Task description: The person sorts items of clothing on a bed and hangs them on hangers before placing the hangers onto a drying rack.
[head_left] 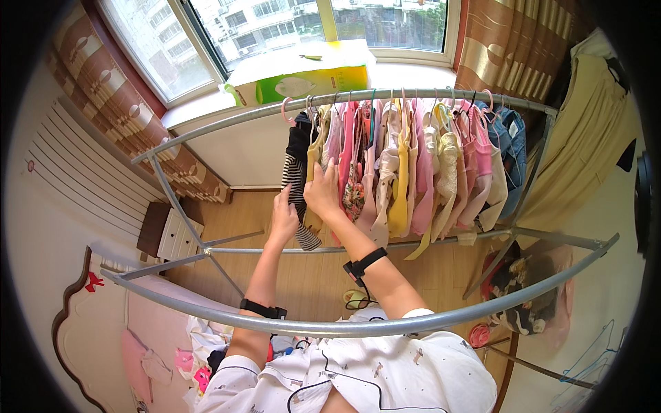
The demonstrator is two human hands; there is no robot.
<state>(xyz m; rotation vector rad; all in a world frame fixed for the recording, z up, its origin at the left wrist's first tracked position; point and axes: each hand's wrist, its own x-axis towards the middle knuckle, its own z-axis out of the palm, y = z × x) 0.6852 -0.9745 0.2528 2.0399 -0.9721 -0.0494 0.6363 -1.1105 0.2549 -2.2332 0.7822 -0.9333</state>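
Note:
Several small garments hang in a row on the far rail [248,113] of a grey metal clothes rack. My left hand [283,219] is at the lower left of a black top with striped lower part [294,168], its fingers partly stretched out along the stripes. Beside it, my right hand [321,191] lies against a yellow garment [315,153], fingers extended upward and apart. Pink, floral, white and yellow clothes [398,206] hang to the right of my right hand, with a blue denim piece [511,148] at the right end. An unused pink hanger [286,110] hangs left of the striped top.
The rack's near rail [330,326] crosses in front of my body, below my forearms. A green and white box [310,81] stands on the windowsill. At the left are a small white drawer unit [180,233] and a bed [155,303] with clothes. A clear bag of clothes [533,296] stands at right.

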